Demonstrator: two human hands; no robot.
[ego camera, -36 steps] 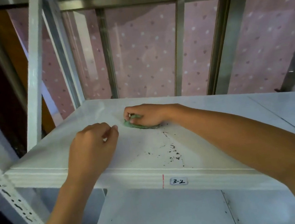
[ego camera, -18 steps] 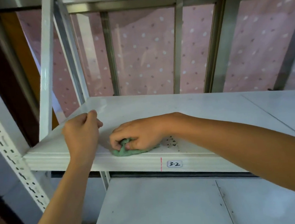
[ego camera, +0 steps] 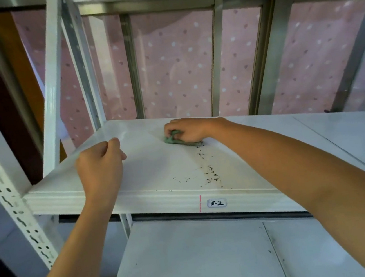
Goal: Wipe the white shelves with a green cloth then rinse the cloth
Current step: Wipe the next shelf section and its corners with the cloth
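We find the right hand [ego camera: 191, 130] gripping the green cloth [ego camera: 170, 140] on the white shelf [ego camera: 155, 171] (dark specks [ego camera: 211, 174] lie near its front edge); left hand [ego camera: 100, 169] curled, holding nothing.

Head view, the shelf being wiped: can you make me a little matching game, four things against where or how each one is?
Things:
1 cloth
2 crumbs
3 label
4 left hand

Places or states:
A stuck on the front edge of the shelf
B bunched up, gripped by the right hand
C fingers curled, holding nothing
D scattered on top of the shelf, near its front

Pairs: 1-B, 2-D, 3-A, 4-C.
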